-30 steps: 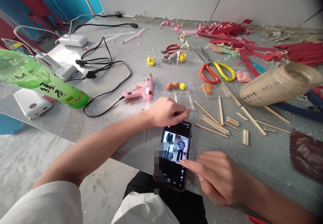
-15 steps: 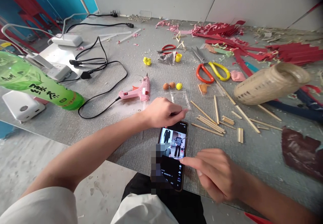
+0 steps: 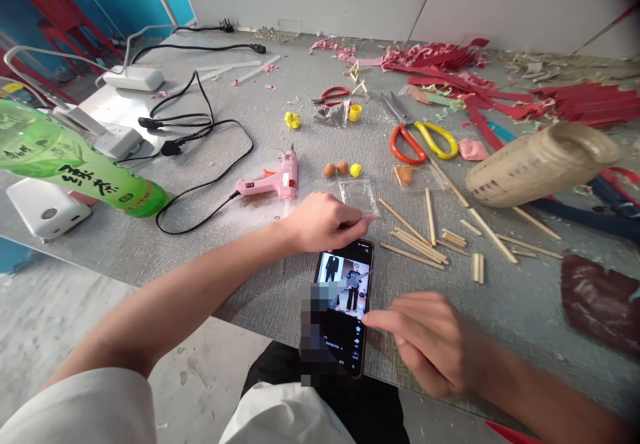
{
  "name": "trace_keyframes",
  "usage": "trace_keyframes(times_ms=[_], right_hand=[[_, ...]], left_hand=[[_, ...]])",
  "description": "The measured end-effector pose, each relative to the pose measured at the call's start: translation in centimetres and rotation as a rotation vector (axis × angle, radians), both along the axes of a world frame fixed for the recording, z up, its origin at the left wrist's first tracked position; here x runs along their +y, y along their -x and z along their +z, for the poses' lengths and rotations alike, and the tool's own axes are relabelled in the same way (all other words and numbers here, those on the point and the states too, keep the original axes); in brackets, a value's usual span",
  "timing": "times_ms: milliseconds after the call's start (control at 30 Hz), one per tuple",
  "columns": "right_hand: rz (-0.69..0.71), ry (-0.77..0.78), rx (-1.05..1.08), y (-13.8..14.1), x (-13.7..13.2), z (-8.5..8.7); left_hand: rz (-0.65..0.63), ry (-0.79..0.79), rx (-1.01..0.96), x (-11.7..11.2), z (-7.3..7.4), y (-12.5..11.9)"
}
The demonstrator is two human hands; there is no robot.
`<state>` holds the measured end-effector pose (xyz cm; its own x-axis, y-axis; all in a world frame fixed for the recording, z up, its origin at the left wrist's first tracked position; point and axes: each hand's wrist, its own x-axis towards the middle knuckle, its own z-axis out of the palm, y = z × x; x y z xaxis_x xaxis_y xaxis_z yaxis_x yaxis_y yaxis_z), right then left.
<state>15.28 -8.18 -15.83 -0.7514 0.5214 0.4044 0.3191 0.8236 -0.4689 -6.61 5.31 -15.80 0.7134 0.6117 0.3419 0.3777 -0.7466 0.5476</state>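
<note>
A black phone (image 3: 345, 297) lies on the grey table's (image 3: 260, 277) near edge, its screen lit with pictures of people. My left hand (image 3: 325, 221) rests curled at the phone's top edge, fingertips pinched together near a small clear bag (image 3: 359, 195); what they hold I cannot make out. My right hand (image 3: 430, 341) hovers at the phone's right side, its forefinger stretched out to the screen's edge and the other fingers loosely curled, holding nothing.
A pink glue gun (image 3: 275, 181) with black cord lies behind my left hand. Wooden sticks (image 3: 425, 237), orange-and-yellow scissors (image 3: 420, 141), small clay balls (image 3: 343, 169), a woven basket (image 3: 540, 161), a green bottle (image 3: 75, 164), power strips and red paper scraps (image 3: 475, 84) crowd the table.
My right hand has drifted slightly down and right along the phone's edge. My left hand stays at the phone's top. The view shifted a little.
</note>
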Motion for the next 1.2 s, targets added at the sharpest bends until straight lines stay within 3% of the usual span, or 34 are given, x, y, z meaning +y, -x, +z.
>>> trace_keyframes(times_ms=[1200], right_hand=[[-0.007, -0.061, -0.053, -0.62, 0.57, 0.00]], left_hand=[[0.037, -0.062, 0.029, 0.03, -0.28, -0.01]])
